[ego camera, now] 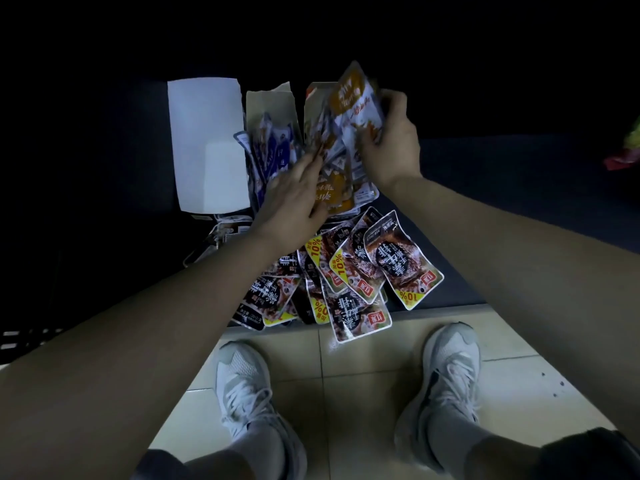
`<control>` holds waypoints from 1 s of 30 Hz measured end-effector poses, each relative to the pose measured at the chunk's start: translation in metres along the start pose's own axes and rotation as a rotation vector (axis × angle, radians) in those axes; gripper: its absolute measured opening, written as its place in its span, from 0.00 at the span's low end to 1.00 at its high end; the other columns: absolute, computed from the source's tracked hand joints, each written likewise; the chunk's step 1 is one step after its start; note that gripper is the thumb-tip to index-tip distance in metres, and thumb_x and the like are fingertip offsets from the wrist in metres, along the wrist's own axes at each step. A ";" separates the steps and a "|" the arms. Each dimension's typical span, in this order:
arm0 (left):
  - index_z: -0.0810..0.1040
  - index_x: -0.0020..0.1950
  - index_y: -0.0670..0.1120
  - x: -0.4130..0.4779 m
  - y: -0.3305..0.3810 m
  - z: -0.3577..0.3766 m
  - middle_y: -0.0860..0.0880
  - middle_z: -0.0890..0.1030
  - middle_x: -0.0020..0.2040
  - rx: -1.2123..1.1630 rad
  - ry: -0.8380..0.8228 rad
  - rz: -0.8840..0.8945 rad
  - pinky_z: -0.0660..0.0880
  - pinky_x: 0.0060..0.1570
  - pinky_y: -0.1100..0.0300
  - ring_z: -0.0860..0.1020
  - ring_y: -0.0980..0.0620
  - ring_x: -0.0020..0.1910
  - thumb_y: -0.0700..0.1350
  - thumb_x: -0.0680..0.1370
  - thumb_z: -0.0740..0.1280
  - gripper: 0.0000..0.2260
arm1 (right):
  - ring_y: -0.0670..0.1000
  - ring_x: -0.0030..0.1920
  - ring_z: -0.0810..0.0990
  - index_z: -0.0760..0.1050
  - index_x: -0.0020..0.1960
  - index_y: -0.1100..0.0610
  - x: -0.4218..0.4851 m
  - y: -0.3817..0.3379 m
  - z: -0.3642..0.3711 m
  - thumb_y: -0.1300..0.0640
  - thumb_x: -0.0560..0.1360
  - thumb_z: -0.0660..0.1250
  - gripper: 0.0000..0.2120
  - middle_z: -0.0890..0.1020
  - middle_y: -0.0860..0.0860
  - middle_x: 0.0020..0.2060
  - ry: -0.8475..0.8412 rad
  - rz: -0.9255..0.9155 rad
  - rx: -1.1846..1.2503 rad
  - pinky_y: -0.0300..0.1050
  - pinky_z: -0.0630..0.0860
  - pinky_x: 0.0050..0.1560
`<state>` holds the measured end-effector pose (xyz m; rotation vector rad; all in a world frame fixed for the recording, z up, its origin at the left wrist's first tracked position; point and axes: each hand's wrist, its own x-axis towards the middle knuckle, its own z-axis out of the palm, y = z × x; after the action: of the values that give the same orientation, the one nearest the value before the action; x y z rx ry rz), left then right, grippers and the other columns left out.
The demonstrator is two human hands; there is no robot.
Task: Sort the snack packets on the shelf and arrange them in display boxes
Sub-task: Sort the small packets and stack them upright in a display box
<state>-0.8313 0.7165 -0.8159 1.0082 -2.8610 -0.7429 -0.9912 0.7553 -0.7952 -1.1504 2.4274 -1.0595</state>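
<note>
Pale grey sneakers (242,382) are resting below. We are pressing our left hand (294,202), fingers (310,164) straight, on orange foil snack packets (337,197) in the brown cardboard display box (313,98), while our right hand (391,143) is gripping an orange-and-white packet bundle (353,98) above, probably needing squared edges.

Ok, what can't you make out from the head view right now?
All head view:
- Orange packets in the right hand: count hidden by overlap and blur.
- Their box: mostly covered by packets and the left hand.
- Blue packets: print too blurred.
- Bright object: cut by the right edge.
- Rest of the shelf: too dark.
</note>
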 end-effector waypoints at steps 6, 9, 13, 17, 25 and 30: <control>0.47 0.79 0.42 -0.001 -0.002 0.003 0.45 0.50 0.79 -0.012 0.016 -0.005 0.51 0.75 0.48 0.53 0.44 0.77 0.46 0.80 0.61 0.32 | 0.60 0.60 0.76 0.60 0.71 0.60 0.004 0.005 0.007 0.55 0.80 0.61 0.22 0.79 0.57 0.58 -0.106 0.112 -0.173 0.52 0.62 0.66; 0.46 0.79 0.42 -0.001 -0.001 0.004 0.45 0.50 0.79 -0.018 0.023 -0.010 0.52 0.75 0.47 0.53 0.44 0.77 0.46 0.80 0.61 0.33 | 0.60 0.59 0.76 0.60 0.71 0.60 0.005 0.003 0.011 0.54 0.80 0.62 0.23 0.79 0.56 0.58 -0.079 0.135 -0.177 0.51 0.62 0.64; 0.45 0.79 0.43 -0.002 0.002 0.003 0.44 0.51 0.78 -0.045 0.044 -0.023 0.54 0.74 0.47 0.56 0.43 0.75 0.45 0.80 0.62 0.34 | 0.61 0.58 0.77 0.60 0.69 0.60 0.003 0.000 0.012 0.54 0.80 0.61 0.21 0.79 0.56 0.57 -0.050 0.161 -0.205 0.50 0.62 0.63; 0.43 0.79 0.44 -0.003 0.001 0.004 0.45 0.50 0.79 -0.064 0.048 -0.033 0.55 0.74 0.47 0.57 0.43 0.75 0.45 0.80 0.62 0.35 | 0.61 0.55 0.78 0.60 0.66 0.61 -0.002 0.002 0.014 0.56 0.79 0.61 0.19 0.80 0.56 0.53 0.004 0.156 -0.179 0.51 0.63 0.62; 0.52 0.79 0.46 0.001 -0.007 0.010 0.49 0.52 0.79 -0.029 0.056 0.021 0.50 0.75 0.45 0.50 0.48 0.78 0.44 0.78 0.64 0.32 | 0.59 0.68 0.65 0.51 0.78 0.53 0.009 0.001 0.030 0.48 0.82 0.54 0.27 0.62 0.59 0.70 -0.274 0.071 -0.491 0.54 0.57 0.67; 0.56 0.78 0.47 0.003 -0.005 0.008 0.50 0.50 0.80 -0.016 0.009 0.037 0.49 0.75 0.47 0.50 0.48 0.77 0.44 0.78 0.64 0.30 | 0.58 0.71 0.60 0.52 0.77 0.55 0.003 0.014 0.026 0.49 0.80 0.59 0.31 0.59 0.57 0.73 -0.206 0.013 -0.311 0.51 0.58 0.66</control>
<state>-0.8322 0.7143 -0.8259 0.9509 -2.8530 -0.7545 -0.9886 0.7456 -0.8229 -1.2621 2.4838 -0.5381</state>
